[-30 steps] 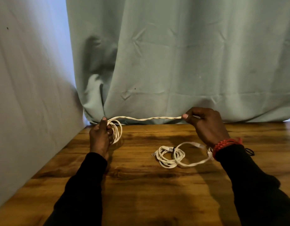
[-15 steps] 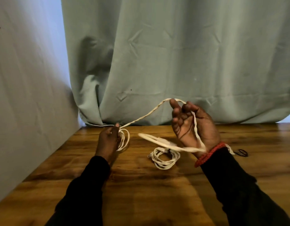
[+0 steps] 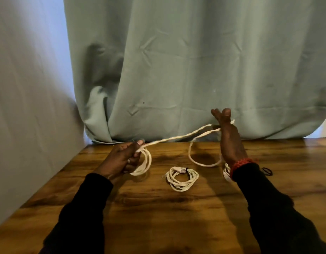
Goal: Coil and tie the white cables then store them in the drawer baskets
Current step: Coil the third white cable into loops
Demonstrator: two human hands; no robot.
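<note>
White cable [image 3: 177,138] spanned above the worktop [image 3: 177,217] from the left hand [image 3: 121,159], grasping its coils at 9 o'clock, to the right hand [image 3: 230,142], fingers straight, draped at 3 o'clock.

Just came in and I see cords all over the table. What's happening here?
A person is winding a white cable into a coil. The left hand grips the loops made so far, while the right hand, raised with fingers straight, has the loose length draped over it. A finished coil with a dark tie lies on the wooden table between the arms, and a black hair tie waits near the right wrist.
</note>
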